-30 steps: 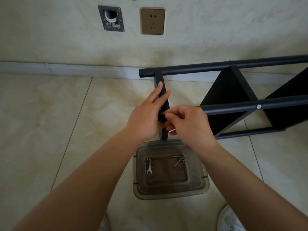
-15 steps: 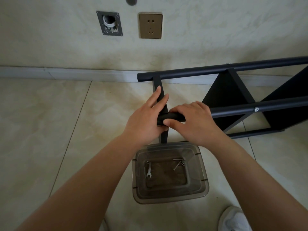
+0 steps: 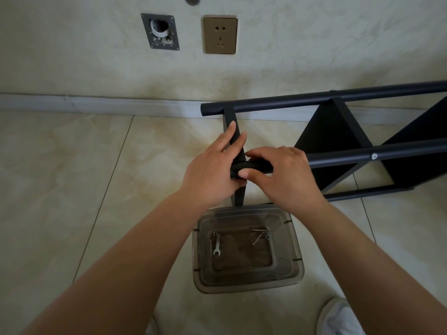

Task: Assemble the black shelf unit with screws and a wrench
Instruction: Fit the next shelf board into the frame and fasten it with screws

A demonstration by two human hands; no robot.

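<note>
The right hand [image 3: 281,175] was curled over the free end of a black tube [image 3: 251,166], thumb under it and fingers draped across the top, gripping it. The left hand [image 3: 217,170] met it from the other side: its fingers lay straight along a flat black crossbar [image 3: 233,131], pressing against it, with the heel of the hand near the tube's end. Both hands were touching where tube and crossbar crossed, and they covered the joint, so I could not tell whether a screw sat there.

The tube ran off to the right as one rail of the black shelf unit [image 3: 338,136], which lay on its side on the tiled floor [image 3: 72,177]. A silver screw head [image 3: 374,155] showed on that rail, well to the right of the right hand. A second rail [image 3: 314,99] ran parallel farther back, near the baseboard, and the crossbar hung from its left end. Dark shelf panels stood between the two rails.

Just below the hands, toward the person, sat a clear smoky plastic bin [image 3: 246,281] on the floor. Inside it lay a small wrench [image 3: 217,246] on the left and a few loose screws [image 3: 261,235] on the right, apart from each other.

On the wall behind were a brass-coloured socket [image 3: 220,35] and, beside it to the left, an open metal wall plate [image 3: 160,32]. A white shoe [image 3: 343,317] showed at the lower right.
</note>
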